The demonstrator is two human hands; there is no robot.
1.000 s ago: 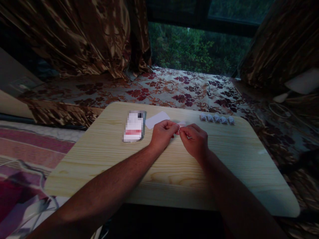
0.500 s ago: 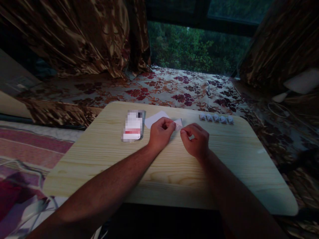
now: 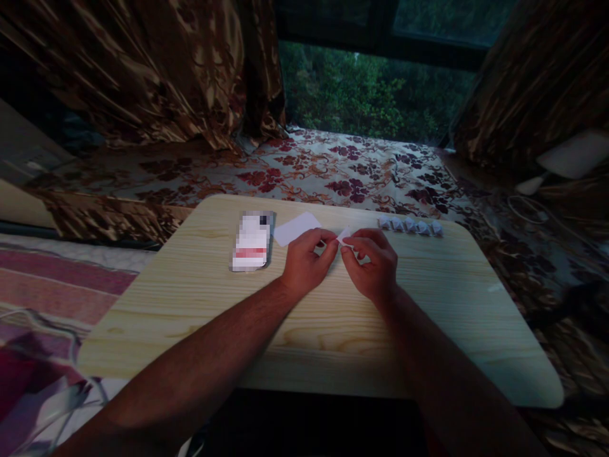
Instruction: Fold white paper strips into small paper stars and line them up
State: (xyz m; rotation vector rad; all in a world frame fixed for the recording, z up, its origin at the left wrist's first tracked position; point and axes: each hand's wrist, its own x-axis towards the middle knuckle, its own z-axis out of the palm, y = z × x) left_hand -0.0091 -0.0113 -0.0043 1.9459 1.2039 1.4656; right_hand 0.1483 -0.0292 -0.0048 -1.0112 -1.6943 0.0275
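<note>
Both hands, left hand (image 3: 304,260) and right hand (image 3: 373,263), pinch a small paper piece (image 3: 344,237) between them

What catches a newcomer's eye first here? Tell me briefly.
The left hand and right hand pinch a small white paper between them over the pale wooden table. Right of them, near the far edge, lies a row of small folded paper pieces.

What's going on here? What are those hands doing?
A person holds a small white paper piece pinched between the left hand and right hand, over a wooden table. A row of little folded paper shapes lies beyond the right hand. A white slip and a flat blurred item lie near the left hand.
</note>
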